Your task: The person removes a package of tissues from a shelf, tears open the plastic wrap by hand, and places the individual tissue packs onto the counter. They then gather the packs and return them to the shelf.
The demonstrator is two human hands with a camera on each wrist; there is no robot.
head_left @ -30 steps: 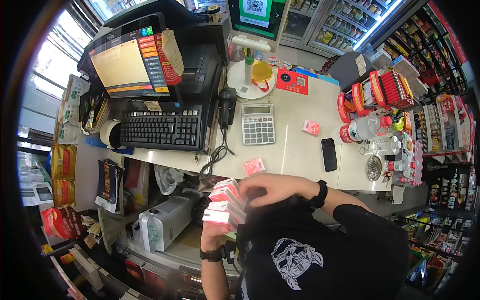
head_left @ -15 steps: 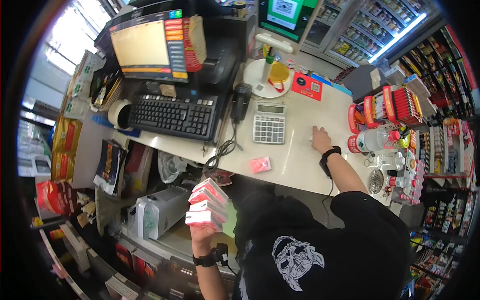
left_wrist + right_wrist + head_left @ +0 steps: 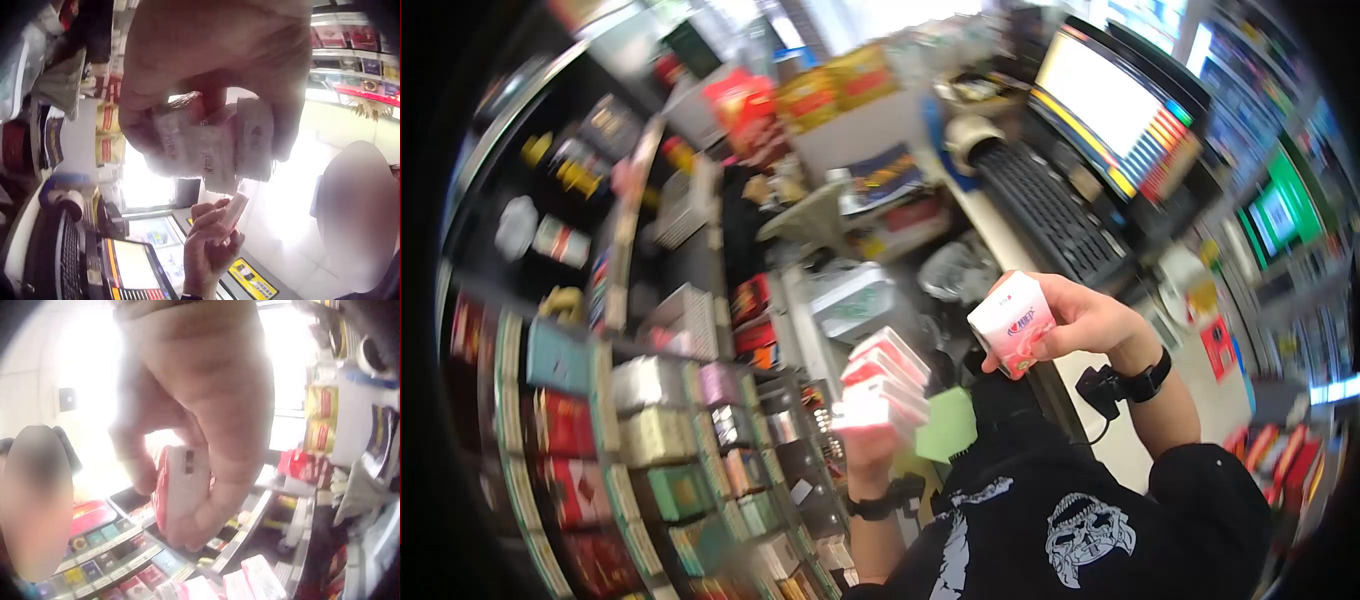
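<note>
My left hand (image 3: 870, 458), low in the head view, grips several pink-and-white tissue packs (image 3: 886, 375) stacked in a leaning row. In the left wrist view its fingers curl round the wrapped packs (image 3: 253, 140), their narrow ends showing. To the right and higher, my right hand (image 3: 1090, 318) pinches a single tissue pack (image 3: 1014, 322), its printed face turned upward. The right wrist view shows that pack (image 3: 187, 487) between thumb and fingers, apart from the left hand's packs (image 3: 250, 580) below it.
A keyboard (image 3: 1050, 205) and a lit till screen (image 3: 1112, 105) stand on the counter beyond my right hand. Shelves of small boxes (image 3: 655, 435) fill the left side. Below the counter are a pale box (image 3: 850, 305) and a clear plastic bag (image 3: 955, 272).
The head view has swung left toward the shelves. My right hand reached to the counter, took a tissue pack there and brought it near the left hand, which still holds its row.
</note>
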